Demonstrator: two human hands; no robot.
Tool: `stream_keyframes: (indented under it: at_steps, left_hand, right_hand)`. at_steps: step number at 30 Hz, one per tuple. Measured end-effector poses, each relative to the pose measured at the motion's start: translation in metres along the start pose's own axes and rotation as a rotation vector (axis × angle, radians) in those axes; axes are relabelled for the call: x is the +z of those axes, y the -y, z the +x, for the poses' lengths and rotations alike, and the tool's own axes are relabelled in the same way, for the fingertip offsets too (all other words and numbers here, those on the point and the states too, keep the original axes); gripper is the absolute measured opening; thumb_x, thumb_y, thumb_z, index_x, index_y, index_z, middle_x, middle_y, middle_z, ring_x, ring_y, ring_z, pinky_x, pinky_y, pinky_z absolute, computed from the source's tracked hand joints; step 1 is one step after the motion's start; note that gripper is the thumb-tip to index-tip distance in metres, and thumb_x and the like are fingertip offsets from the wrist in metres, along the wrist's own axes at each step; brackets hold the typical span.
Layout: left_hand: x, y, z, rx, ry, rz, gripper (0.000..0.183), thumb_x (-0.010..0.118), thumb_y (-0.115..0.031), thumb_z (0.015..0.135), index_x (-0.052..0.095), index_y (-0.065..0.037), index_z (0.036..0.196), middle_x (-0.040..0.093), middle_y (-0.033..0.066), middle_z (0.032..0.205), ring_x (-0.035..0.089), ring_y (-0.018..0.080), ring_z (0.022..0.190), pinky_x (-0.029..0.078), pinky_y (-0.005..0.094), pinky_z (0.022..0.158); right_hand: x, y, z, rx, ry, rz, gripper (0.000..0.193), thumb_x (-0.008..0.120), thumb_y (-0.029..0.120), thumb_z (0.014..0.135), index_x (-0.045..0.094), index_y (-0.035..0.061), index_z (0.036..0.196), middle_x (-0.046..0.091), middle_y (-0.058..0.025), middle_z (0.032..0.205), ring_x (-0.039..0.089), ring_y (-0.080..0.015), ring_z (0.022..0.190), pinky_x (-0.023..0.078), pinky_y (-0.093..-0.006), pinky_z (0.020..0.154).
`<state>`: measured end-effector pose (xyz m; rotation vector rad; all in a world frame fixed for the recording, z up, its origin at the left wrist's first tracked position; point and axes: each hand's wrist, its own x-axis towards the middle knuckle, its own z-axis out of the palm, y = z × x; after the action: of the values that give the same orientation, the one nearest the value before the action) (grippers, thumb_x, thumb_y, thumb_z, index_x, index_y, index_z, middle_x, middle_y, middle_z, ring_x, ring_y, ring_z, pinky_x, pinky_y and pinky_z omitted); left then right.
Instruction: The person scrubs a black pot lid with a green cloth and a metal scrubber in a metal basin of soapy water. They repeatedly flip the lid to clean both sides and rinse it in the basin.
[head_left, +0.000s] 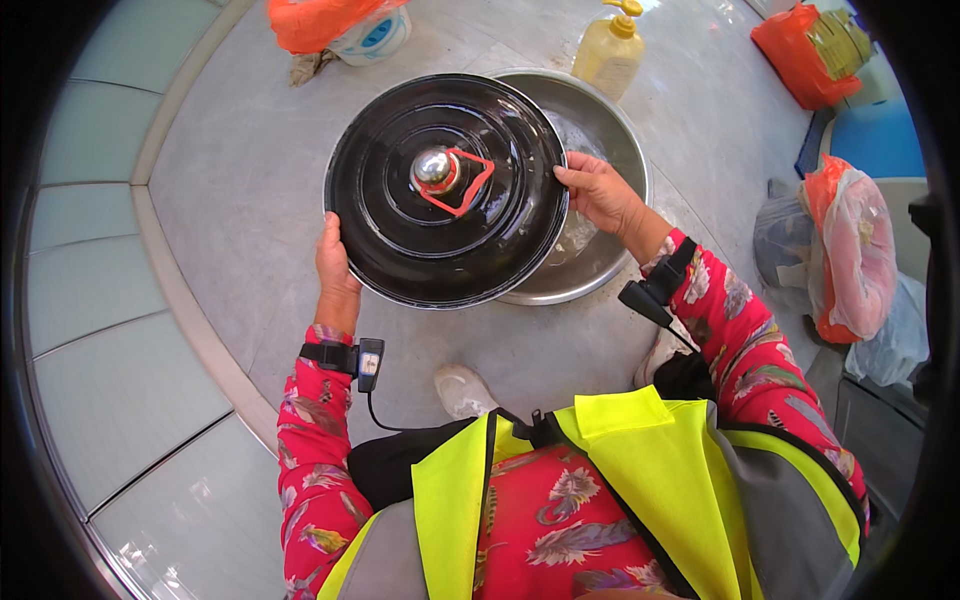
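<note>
Between my two hands I hold a large round black pot lid (390, 215), wet and shiny, with its outer side up. A silver ball knob sits at its centre, with a red strap (478, 188) looped around it. My left hand (334, 262) grips the lid's lower left rim. My right hand (603, 196) pinches its right rim, thumb on top. Behind and right of the lid stands a wide metal basin (615, 240) with some water in it; the lid covers its left part.
A yellow pump bottle (608, 55) stands beyond the basin. A white bucket with an orange bag (372, 38) is at the back left. Several plastic bags (858, 250) and a blue container (880, 140) line the right side. Pale tiles (95, 290) run along the left.
</note>
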<state>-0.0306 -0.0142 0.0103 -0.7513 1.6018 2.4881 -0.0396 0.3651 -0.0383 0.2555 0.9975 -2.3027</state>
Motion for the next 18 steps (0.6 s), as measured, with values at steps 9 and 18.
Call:
stream_keyframes:
  at_steps: [9,18]
  left_hand:
    - [0.004,0.015,-0.012,-0.045,0.000,0.146,0.047,0.039,-0.037,0.098,0.051,0.004,0.118,0.058,0.0130,0.115,0.058,0.0215,0.100,0.049,0.0350,0.089]
    - [-0.004,0.023,-0.007,-0.095,0.173,0.530,0.027,0.054,-0.030,0.092,0.057,-0.004,0.089,0.058,0.0036,0.072,0.051,0.0121,0.050,0.044,0.0251,0.046]
  right_hand:
    - [0.027,0.008,0.015,0.073,-0.412,0.202,0.031,0.046,0.027,0.096,0.059,0.0010,0.106,0.064,-0.0116,0.100,0.062,-0.0223,0.089,0.049,-0.0366,0.085]
    - [0.044,0.069,-0.002,-0.250,-0.390,-0.136,0.033,0.050,0.033,0.094,0.062,0.0030,0.097,0.067,-0.0067,0.091,0.063,-0.0164,0.076,0.051,-0.0319,0.074]
